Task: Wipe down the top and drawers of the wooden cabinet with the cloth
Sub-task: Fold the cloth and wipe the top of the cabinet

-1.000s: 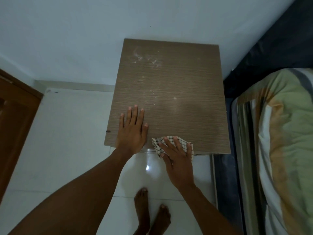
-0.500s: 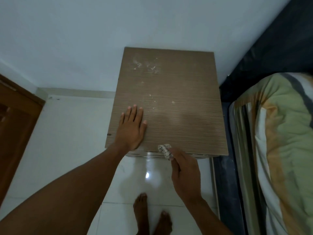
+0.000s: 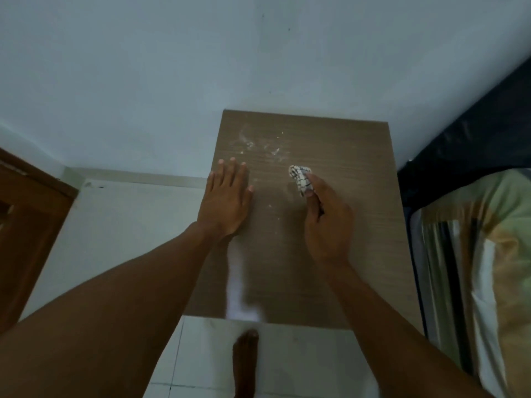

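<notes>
The wooden cabinet top fills the middle of the head view, seen from above, with white dust smears near its back left corner. My left hand lies flat, fingers together, on the top's left side. My right hand holds a bunched white checked cloth between thumb and fingers, pressed on the top just below and to the right of the smears. The drawers are hidden below the top.
A pale wall stands right behind the cabinet. A bed with a striped green and orange cover lies close on the right. A brown wooden door is at the left. My bare foot stands on white tiles.
My right hand has moved from the cabinet's front edge to the back middle, the cloth now bunched in its fingers. My left hand has slid further back. The view has moved closer.
</notes>
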